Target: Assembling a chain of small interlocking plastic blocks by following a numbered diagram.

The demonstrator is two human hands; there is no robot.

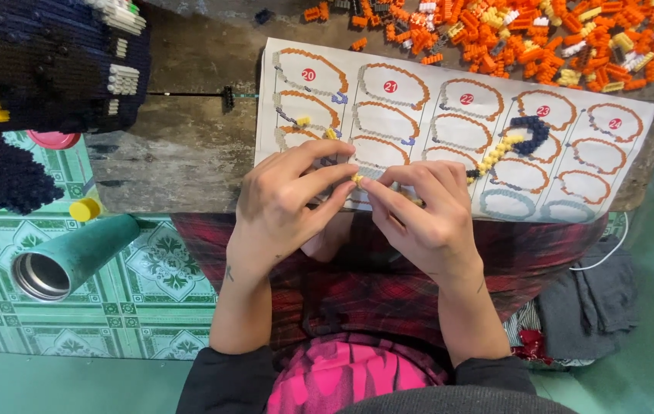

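Note:
My left hand [285, 203] and my right hand [419, 211] meet over the near edge of a white instruction sheet [419, 80] printed with ring-shaped building steps. Between the fingertips of both hands I pinch a tiny yellow brick piece [357, 179]. A partly built curved chain of yellow and dark blue small bricks [514, 142] lies on the sheet just right of my right hand. Two small loose yellow bricks [304, 121] rest on the sheet's left part.
A heap of orange, yellow and white small bricks [526, 38] covers the far right of the wooden board [181, 149]. A large dark blue and yellow brick model [43, 77] stands far left. A green metal flask [74, 257] lies open on patterned floor beside a yellow cap [84, 208].

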